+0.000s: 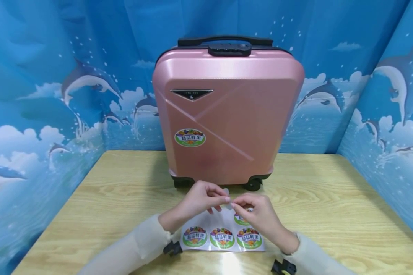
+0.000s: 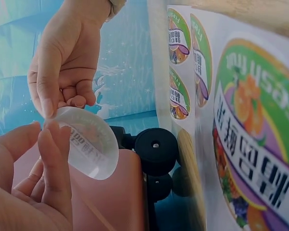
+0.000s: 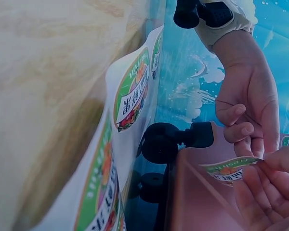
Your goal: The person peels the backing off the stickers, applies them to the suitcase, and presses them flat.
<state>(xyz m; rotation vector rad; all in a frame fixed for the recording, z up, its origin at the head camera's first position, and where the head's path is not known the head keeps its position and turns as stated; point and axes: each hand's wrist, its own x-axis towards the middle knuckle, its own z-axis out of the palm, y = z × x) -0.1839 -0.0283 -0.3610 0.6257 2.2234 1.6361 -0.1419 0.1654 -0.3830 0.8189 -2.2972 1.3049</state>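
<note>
– Grip?
– Left hand (image 1: pixel 205 198) and right hand (image 1: pixel 258 212) both pinching one sticker (image 2: pixel 97 151) at its edge.
– Where?
– In front of suitcase (image 1: pixel 227 126); sheet (image 1: pixel 208 221) also in front, on table (image 1: pixel 330 202).

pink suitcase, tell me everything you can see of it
The pink suitcase has a glossy, hard-plastic-looking shell with raised diagonal lines across its front. A black handle spans the top above a black panel. A dark triangular badge sits upper left in the head view, with a round fruit sticker stuck below it. It stands upright, front toward the person, its black wheels on the wood-patterned table.
</note>
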